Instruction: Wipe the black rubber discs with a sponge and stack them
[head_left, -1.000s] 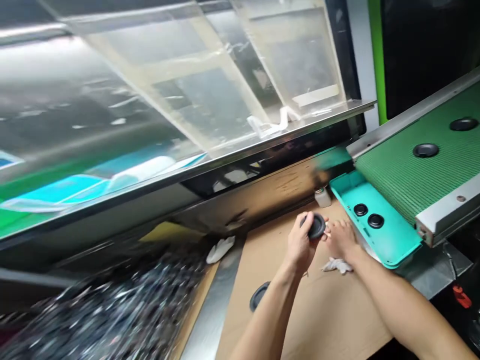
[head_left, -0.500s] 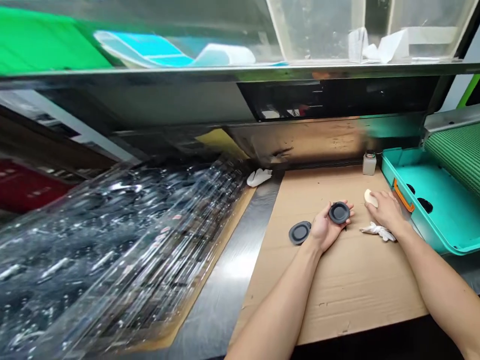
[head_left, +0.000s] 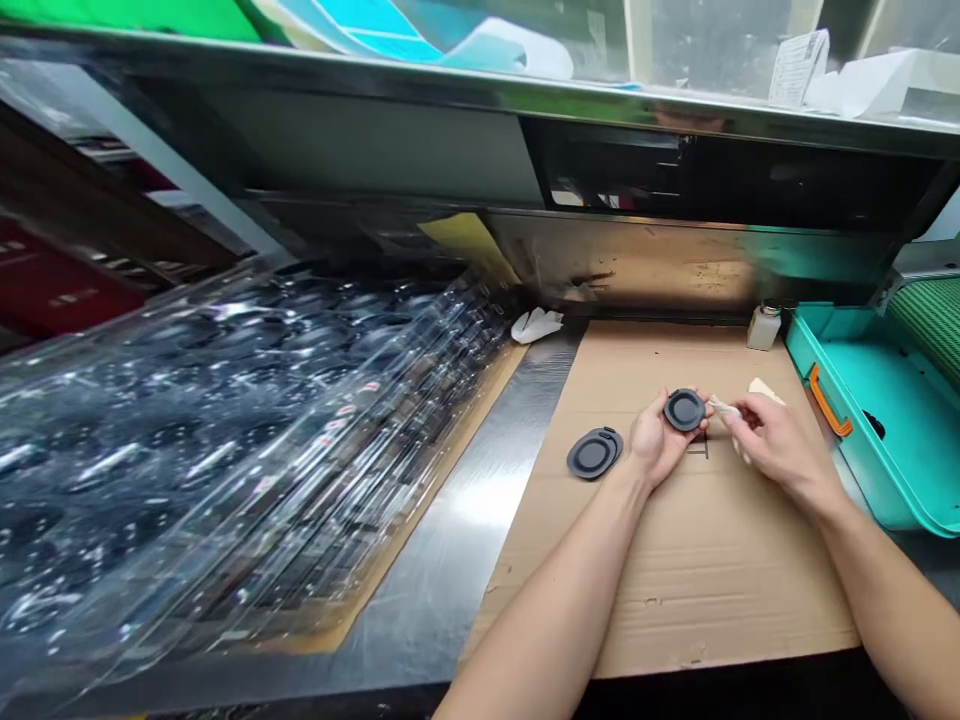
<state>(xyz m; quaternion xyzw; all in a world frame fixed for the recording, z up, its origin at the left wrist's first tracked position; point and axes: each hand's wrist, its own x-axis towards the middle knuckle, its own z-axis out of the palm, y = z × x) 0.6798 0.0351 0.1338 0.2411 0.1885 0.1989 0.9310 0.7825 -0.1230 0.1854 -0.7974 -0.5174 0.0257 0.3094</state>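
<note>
My left hand (head_left: 656, 440) holds a dark grey round part with a ringed recess (head_left: 685, 409), its face turned up. Close to its right edge, my right hand (head_left: 772, 440) pinches a crumpled white cloth (head_left: 724, 410). Whether the cloth touches the part, I cannot tell. Behind the right hand lies a cream-coloured pad (head_left: 765, 391), partly hidden by the fingers. More dark round parts (head_left: 594, 454) overlap on the cardboard sheet (head_left: 660, 590), left of my left hand.
A turquoise bin (head_left: 892, 450) with an orange handle (head_left: 829, 402) stands on the right, a dark part inside. A small bottle (head_left: 763, 327) is at the back. Stacked clear plastic trays (head_left: 300, 420) fill the left. White gloves or cloth (head_left: 536, 325) lie beside them. A metal shelf (head_left: 465, 95) spans above.
My right hand has let go of the cream pad and picked up the white cloth, bringing it beside the part in my left hand. The camera view has shifted slightly.
</note>
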